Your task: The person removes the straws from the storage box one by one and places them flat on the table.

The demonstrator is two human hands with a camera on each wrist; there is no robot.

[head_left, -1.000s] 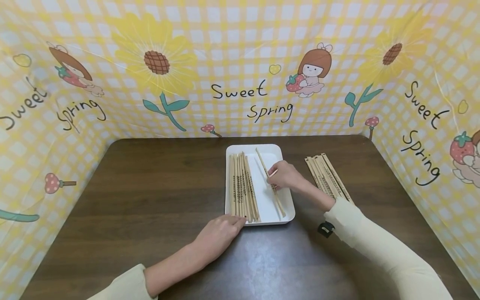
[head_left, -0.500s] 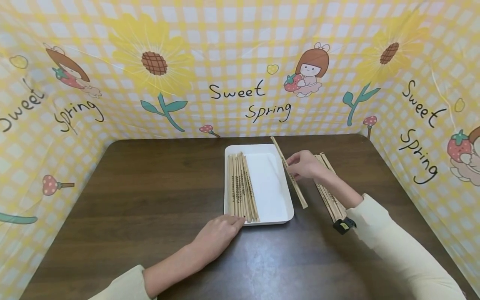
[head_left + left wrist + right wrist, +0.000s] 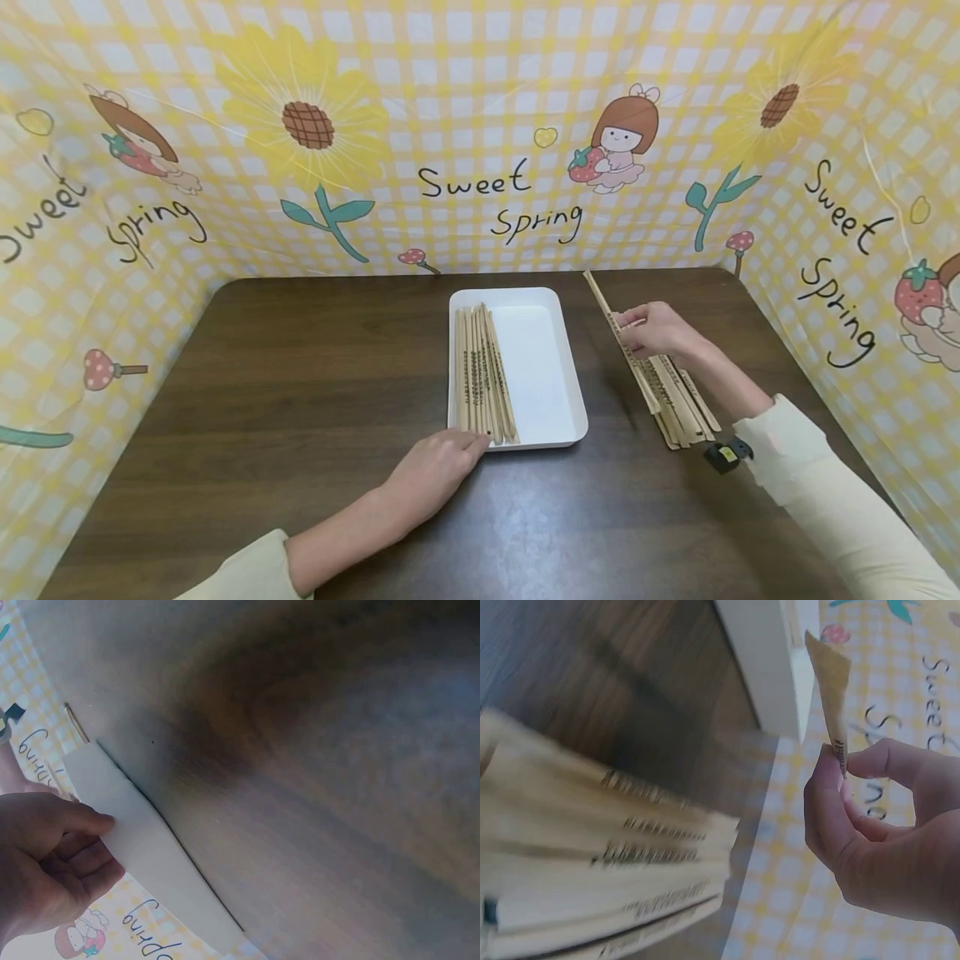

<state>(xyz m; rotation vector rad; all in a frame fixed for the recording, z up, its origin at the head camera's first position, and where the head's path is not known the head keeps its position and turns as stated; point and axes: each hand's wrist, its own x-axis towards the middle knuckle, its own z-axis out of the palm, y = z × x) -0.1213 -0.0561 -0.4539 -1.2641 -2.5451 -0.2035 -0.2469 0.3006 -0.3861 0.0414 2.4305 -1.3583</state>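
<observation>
In the head view, my left hand (image 3: 437, 465) holds the near left edge of a white tray (image 3: 542, 379). The left wrist view shows the thumb against the tray's outer wall (image 3: 161, 851) and the fingers bent at the rim. Inside the tray's left half lie several slim, printed, paper-wrapped sticks (image 3: 480, 375). To the right, my right hand (image 3: 658, 330) pinches one such paper-wrapped stick (image 3: 598, 290) between thumb and fingers; its flat wrapper end (image 3: 829, 675) shows in the right wrist view. Below that hand, a pile of the same sticks (image 3: 684, 404) rests on the table.
The brown table (image 3: 300, 375) is enclosed by a yellow-checked cloth (image 3: 480, 100) at the back and sides. A small black device (image 3: 726, 456) sits at the right wrist. The tray's right half shows bare white floor.
My right hand has moved right, carrying the paper-wrapped stick from above the tray, past its right rim, to over the pile. The left hand has stayed at the tray's edge.
</observation>
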